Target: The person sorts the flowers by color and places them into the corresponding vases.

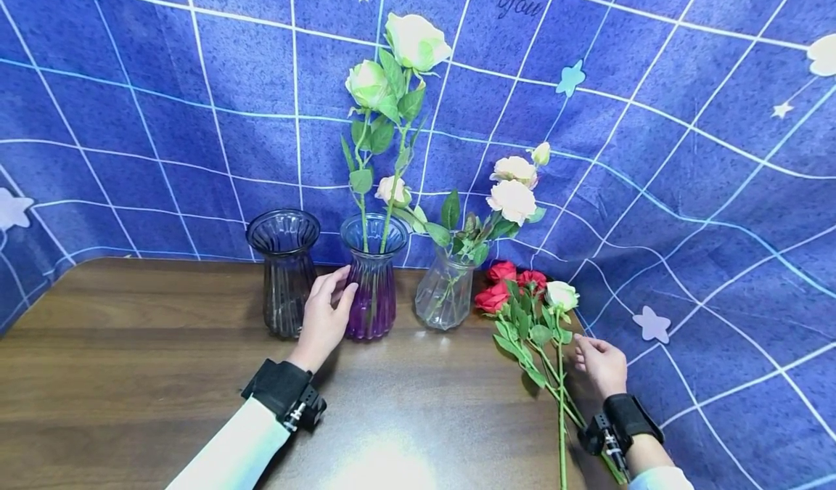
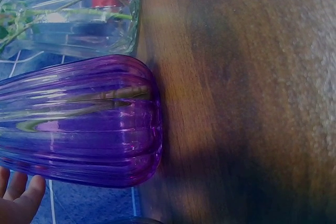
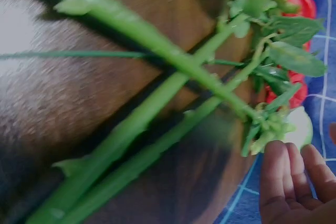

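Note:
My left hand (image 1: 326,321) is at the left side of a purple glass vase (image 1: 372,305), its fingertips touching or very near the glass. Two white-green roses (image 1: 415,42) stand tall in that vase, and their stems show through it in the left wrist view. On the table's right side lie red roses (image 1: 492,297) and one white rose (image 1: 562,296), their green stems (image 3: 157,45) crossing. Just right of the white rose is my right hand (image 1: 602,366), fingers loosely bent and holding nothing. In the right wrist view its fingertips are close below the white bloom.
A dark grey glass vase (image 1: 284,294) stands left of the purple one. To the right, a clear glass vase (image 1: 445,294) holds pale pink flowers (image 1: 512,199). Behind the brown wooden table (image 1: 130,374) hangs a blue cloth (image 1: 196,127) with white grid lines and stars.

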`<act>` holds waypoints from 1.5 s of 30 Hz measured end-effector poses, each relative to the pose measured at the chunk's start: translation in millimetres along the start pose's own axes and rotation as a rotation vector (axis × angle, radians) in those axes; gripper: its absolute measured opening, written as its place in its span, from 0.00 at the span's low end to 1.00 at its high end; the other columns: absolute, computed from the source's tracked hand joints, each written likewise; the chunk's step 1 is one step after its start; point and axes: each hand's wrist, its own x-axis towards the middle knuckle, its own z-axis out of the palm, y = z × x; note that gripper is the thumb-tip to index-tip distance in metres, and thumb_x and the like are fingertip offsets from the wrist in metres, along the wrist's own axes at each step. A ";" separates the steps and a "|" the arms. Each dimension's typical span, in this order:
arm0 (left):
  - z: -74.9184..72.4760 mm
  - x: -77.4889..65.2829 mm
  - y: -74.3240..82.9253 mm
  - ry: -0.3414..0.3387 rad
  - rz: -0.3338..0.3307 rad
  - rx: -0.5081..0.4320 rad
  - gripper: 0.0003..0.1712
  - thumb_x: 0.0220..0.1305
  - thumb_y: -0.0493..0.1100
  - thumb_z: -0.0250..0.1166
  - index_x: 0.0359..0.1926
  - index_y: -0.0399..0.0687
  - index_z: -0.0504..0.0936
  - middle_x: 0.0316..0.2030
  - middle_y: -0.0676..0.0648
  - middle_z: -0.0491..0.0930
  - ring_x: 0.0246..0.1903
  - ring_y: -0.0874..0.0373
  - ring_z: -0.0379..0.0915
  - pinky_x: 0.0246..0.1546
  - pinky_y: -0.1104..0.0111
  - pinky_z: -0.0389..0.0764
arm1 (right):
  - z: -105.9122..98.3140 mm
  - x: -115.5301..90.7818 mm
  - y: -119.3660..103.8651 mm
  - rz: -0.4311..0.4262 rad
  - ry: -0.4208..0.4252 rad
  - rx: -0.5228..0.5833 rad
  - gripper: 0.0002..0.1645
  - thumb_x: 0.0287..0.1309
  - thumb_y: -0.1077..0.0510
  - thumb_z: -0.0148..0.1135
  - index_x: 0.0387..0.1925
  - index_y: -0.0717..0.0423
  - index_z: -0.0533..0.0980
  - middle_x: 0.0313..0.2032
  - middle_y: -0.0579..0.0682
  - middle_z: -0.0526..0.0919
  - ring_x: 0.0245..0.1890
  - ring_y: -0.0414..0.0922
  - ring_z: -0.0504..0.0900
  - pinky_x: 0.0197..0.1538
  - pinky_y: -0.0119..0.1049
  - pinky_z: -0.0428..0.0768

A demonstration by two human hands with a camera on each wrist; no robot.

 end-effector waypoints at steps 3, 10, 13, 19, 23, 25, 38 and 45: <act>0.5 -0.1 -0.2 0.000 0.005 -0.007 0.19 0.66 0.37 0.58 0.57 0.37 0.74 0.49 0.38 0.72 0.51 0.49 0.72 0.53 0.66 0.78 | -0.9 -4.1 -1.0 0.031 -0.053 -0.057 0.28 0.61 0.54 0.54 0.50 0.77 0.71 0.21 0.42 0.80 0.20 0.31 0.77 0.25 0.24 0.81; 0.6 -0.2 -1.0 0.003 0.002 -0.004 0.19 0.66 0.37 0.58 0.57 0.38 0.74 0.49 0.38 0.72 0.51 0.50 0.72 0.53 0.67 0.78 | 2.5 1.8 6.1 0.043 -0.114 -0.089 0.28 0.61 0.56 0.53 0.51 0.80 0.69 0.22 0.47 0.82 0.20 0.32 0.78 0.24 0.22 0.80; 0.5 -0.1 -1.5 0.006 0.003 -0.004 0.19 0.66 0.37 0.57 0.57 0.39 0.74 0.49 0.38 0.73 0.51 0.50 0.72 0.52 0.68 0.77 | 4.4 2.6 6.8 0.049 -0.147 -0.098 0.28 0.62 0.56 0.53 0.51 0.80 0.69 0.22 0.47 0.82 0.20 0.33 0.78 0.24 0.22 0.80; 0.4 -1.5 -2.4 0.017 0.023 -0.010 0.19 0.65 0.37 0.58 0.56 0.37 0.74 0.49 0.37 0.73 0.50 0.49 0.72 0.51 0.73 0.78 | 9.0 2.1 6.9 0.065 -0.201 -0.154 0.26 0.60 0.58 0.54 0.50 0.80 0.70 0.23 0.50 0.83 0.22 0.35 0.78 0.26 0.25 0.81; 0.4 -1.7 -2.5 0.015 0.015 -0.016 0.19 0.65 0.38 0.58 0.57 0.38 0.74 0.49 0.38 0.73 0.51 0.50 0.72 0.50 0.83 0.75 | 11.9 3.8 9.1 0.060 -0.214 -0.180 0.25 0.58 0.60 0.53 0.49 0.80 0.70 0.23 0.48 0.82 0.21 0.34 0.77 0.25 0.24 0.80; 0.3 -1.5 -2.0 0.015 0.012 -0.023 0.19 0.65 0.38 0.58 0.56 0.39 0.74 0.49 0.38 0.73 0.51 0.51 0.72 0.50 0.83 0.75 | 13.3 4.9 9.8 0.057 -0.215 -0.186 0.24 0.58 0.61 0.53 0.48 0.80 0.71 0.21 0.46 0.80 0.20 0.34 0.75 0.24 0.23 0.78; 0.5 -0.1 -1.7 0.008 0.000 -0.027 0.19 0.66 0.38 0.57 0.57 0.39 0.74 0.49 0.38 0.72 0.51 0.49 0.72 0.53 0.69 0.77 | 13.0 7.0 10.3 0.082 -0.250 -0.182 0.21 0.54 0.67 0.54 0.45 0.82 0.72 0.17 0.44 0.76 0.20 0.36 0.75 0.25 0.27 0.79; 0.5 -0.1 -2.4 0.003 -0.016 -0.028 0.19 0.66 0.39 0.57 0.56 0.39 0.74 0.49 0.39 0.72 0.51 0.50 0.72 0.53 0.70 0.77 | 11.7 8.8 9.5 0.124 -0.249 -0.160 0.21 0.54 0.66 0.53 0.46 0.81 0.73 0.19 0.45 0.78 0.21 0.36 0.76 0.27 0.29 0.81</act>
